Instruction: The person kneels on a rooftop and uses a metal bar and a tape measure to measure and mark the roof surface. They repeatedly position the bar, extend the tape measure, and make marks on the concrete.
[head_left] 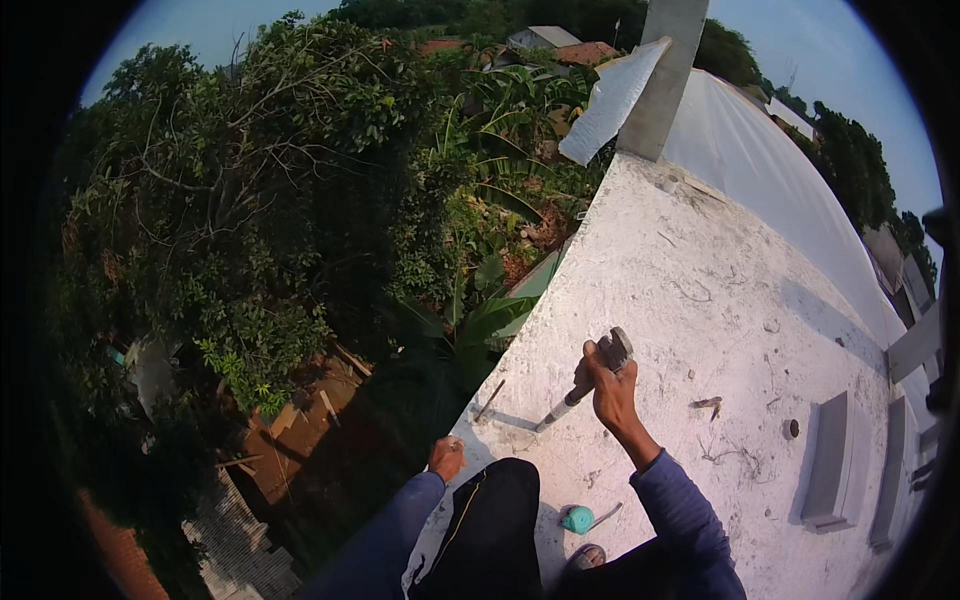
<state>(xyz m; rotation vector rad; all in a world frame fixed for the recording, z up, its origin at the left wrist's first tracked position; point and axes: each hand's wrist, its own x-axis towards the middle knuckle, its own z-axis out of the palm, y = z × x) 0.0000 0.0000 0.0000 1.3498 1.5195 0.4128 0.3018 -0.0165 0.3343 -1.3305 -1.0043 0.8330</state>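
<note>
My right hand point(612, 395) is closed round a hammer point(560, 410), gripping it close to its dark blocky head. Its handle slants down to the left above the pale concrete slab. At the slab's left edge my left hand point(447, 457) is closed; whatever lies in its fingers is too small to make out. Just beyond that hand, a thin rod point(490, 398) sticks up from the edge and leans to the right. A turquoise roll point(577, 519) lies near my foot, with a thin pale strip point(606, 515) beside it.
The slab point(700, 320) drops off on the left toward trees point(250, 200) and lower roofs. A concrete post point(665, 80) with a silvery sheet point(612, 100) rises at the far corner. Concrete blocks point(835, 460) stand at the right; twigs and debris lie scattered about.
</note>
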